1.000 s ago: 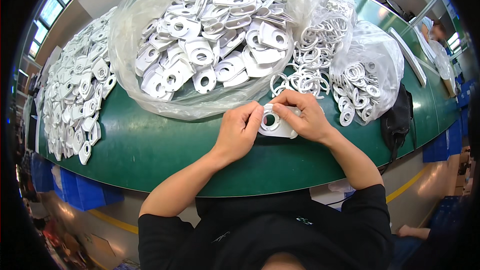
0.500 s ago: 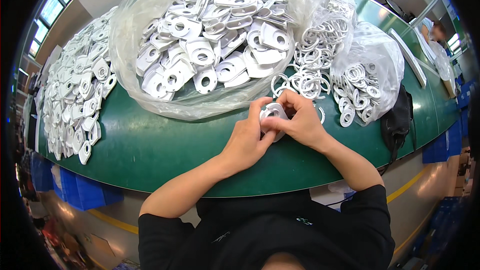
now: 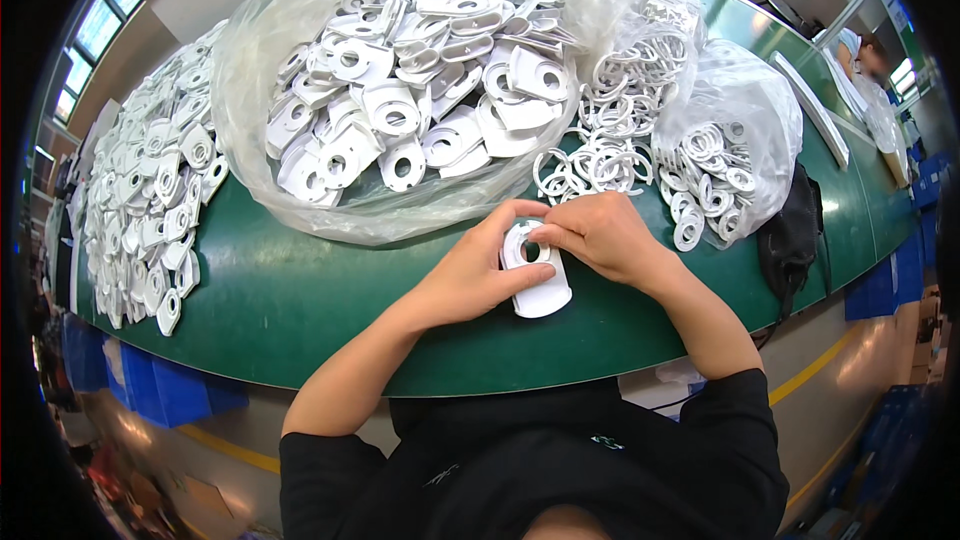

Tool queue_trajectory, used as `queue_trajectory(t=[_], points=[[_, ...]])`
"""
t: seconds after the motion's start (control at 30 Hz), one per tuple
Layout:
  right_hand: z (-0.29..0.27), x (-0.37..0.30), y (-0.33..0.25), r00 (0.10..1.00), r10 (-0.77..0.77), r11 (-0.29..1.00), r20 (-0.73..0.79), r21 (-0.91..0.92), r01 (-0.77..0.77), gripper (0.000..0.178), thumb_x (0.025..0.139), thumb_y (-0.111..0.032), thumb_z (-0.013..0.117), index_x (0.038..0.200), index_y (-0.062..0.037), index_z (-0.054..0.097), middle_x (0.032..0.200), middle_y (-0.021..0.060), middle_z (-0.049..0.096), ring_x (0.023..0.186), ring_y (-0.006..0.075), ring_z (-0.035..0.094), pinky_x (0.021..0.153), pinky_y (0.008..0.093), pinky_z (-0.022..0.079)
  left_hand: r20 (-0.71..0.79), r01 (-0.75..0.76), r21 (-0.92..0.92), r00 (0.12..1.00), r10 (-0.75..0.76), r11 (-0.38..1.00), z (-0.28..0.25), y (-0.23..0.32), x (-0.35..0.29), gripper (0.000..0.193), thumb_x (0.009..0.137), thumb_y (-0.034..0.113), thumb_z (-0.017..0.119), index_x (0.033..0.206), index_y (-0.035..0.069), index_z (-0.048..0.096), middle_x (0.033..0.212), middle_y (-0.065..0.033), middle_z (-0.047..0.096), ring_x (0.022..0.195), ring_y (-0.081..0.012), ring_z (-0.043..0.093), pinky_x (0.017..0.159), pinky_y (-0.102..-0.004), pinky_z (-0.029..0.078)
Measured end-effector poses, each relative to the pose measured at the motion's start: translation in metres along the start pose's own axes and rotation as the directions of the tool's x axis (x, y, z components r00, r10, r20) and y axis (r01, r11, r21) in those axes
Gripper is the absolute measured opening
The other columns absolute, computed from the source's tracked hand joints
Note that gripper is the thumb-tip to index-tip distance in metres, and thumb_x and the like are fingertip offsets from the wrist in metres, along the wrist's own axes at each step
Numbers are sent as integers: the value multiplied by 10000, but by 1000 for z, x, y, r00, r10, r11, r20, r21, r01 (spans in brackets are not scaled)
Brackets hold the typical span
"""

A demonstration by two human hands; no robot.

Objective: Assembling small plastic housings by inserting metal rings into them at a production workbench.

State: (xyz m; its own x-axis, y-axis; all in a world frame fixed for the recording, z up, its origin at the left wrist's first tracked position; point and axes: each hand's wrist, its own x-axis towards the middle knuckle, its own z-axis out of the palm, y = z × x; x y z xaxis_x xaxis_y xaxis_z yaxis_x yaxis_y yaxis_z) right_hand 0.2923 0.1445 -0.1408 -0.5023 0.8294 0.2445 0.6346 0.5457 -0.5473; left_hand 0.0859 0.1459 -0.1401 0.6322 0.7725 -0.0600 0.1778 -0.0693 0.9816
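Observation:
Over the green table (image 3: 330, 300), near its front edge, I hold a white plastic part (image 3: 543, 300) with a round hole and a rounded lower end. My left hand (image 3: 472, 265) grips it from the left, thumb across its face and index finger along the top. My right hand (image 3: 605, 235) is closed at the part's upper right, thumb and fingertips pinched at the rim of the hole. Whether a small ring sits between those fingertips is hidden. Loose white rings (image 3: 605, 168) lie just beyond my right hand.
A large clear plastic bag (image 3: 365, 225) full of similar white parts stands at the back middle. More finished-looking parts (image 3: 150, 180) are heaped at the left. To the right are a clear bag (image 3: 770, 130) of round white pieces and a black pouch (image 3: 790, 240). Another person (image 3: 860, 55) is at the far right.
The white part has turned to show its full face, its rounded end now pointing toward me. My right thumb has drawn back from across it to its upper right edge.

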Motion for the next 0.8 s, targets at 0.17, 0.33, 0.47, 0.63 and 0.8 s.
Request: queue_trajectory(t=[0.17, 0.33, 0.47, 0.63, 0.8], points=[[-23, 3, 2, 985, 88, 993, -148, -68, -99, 189, 854, -203, 654, 795, -25, 677, 693, 99, 637, 600, 258, 594, 558, 324, 454, -423, -35, -43, 906, 14, 998, -44, 3, 2, 413, 838, 164, 676, 1206, 68, 516, 947, -37, 589, 845, -106, 558, 752, -263, 475], [-59, -4, 22, 865, 280, 951, -416, -5, -310, 144, 832, -144, 669, 875, -6, 671, 756, 116, 654, 623, 215, 595, 581, 308, 456, -962, -749, 171, 13, 272, 640, -136, 34, -14, 836, 874, 271, 679, 1448, -10, 140, 1168, -184, 544, 1006, -197, 564, 885, -341, 472], [-84, -20, 43, 799, 278, 836, -532, -275, -474, 192, 788, -157, 702, 899, -7, 654, 808, 110, 657, 680, 246, 597, 637, 339, 463, -975, -676, 212, -101, 196, 705, -167, 17, -27, 709, 900, 271, 644, 1419, -18, 258, 1268, -204, 490, 1159, -233, 505, 941, -379, 447], [-93, -33, 43, 778, 444, 650, -445, -438, -621, 270, 682, -149, 756, 878, -23, 619, 764, 114, 622, 754, 289, 604, 708, 371, 469, -617, 215, 713, 644, 452, 667, -152, -31, -12, 464, 899, 205, 589, 1296, -6, 476, 1289, -169, 503, 1197, -295, 477, 942, -429, 423], [-87, -38, 63, 832, 387, 666, -398, -504, -551, 249, 703, -102, 720, 916, -17, 622, 799, 125, 637, 784, 303, 610, 736, 390, 472, -472, 402, 880, 793, 385, 253, -121, -38, -12, 425, 868, 122, 588, 1259, -19, 501, 1234, -209, 538, 1099, -349, 522, 869, -432, 442]])
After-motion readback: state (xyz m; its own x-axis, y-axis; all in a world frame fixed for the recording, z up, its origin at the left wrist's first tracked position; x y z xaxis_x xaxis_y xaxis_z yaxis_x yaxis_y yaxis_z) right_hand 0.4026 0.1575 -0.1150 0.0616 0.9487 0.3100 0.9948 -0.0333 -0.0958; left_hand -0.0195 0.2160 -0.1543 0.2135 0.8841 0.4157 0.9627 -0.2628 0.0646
